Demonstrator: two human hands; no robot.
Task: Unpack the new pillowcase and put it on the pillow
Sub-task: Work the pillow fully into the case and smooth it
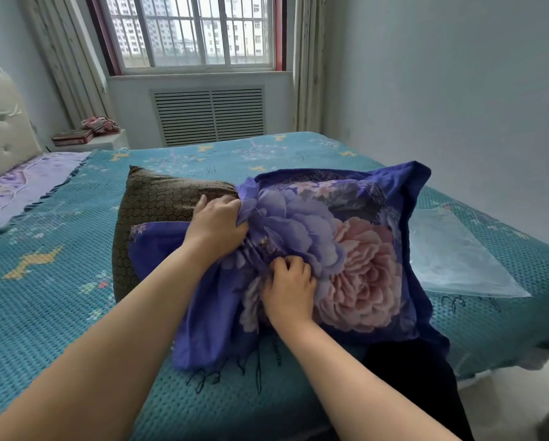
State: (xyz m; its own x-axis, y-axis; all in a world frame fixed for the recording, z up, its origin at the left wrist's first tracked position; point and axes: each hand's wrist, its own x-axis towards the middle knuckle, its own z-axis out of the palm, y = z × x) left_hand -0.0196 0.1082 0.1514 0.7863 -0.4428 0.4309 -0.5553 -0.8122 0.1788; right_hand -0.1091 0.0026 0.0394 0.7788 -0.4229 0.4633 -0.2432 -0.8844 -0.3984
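While the pillow (161,198) lies on the bed (44,249), approx half of it sits inside the case (346,249); the left half sticks out bare, w/ a dark brown woven cover in a small honeycomb-like pattern and a pointed far-left corner. The case is smooth blue-purple fabric printed w/ big flowers, one lilac, one pink, and has a flat flange border round the right end. Its open end is bunched into folds across the pillow's middle, and a loose flap hangs toward the near bed edge.

Left hand (217,226) is at the far side of the bunched edge: fingers curled, grip closed on a gather of case fabric, knuckles against the brown cover. Right hand (287,289) is nearer the camera, fingers curled and pinching a fold of the case beside the pink flower.

Bedspread is teal w/ a waffle texture plus yellow and floral motifs. A flat clear plastic bag (457,259), glossy and wrinkled, lies on the bed just right of the case. Cream tufted headboard (2,128) at far left; slatted vent (209,116) below the barred window (190,30).
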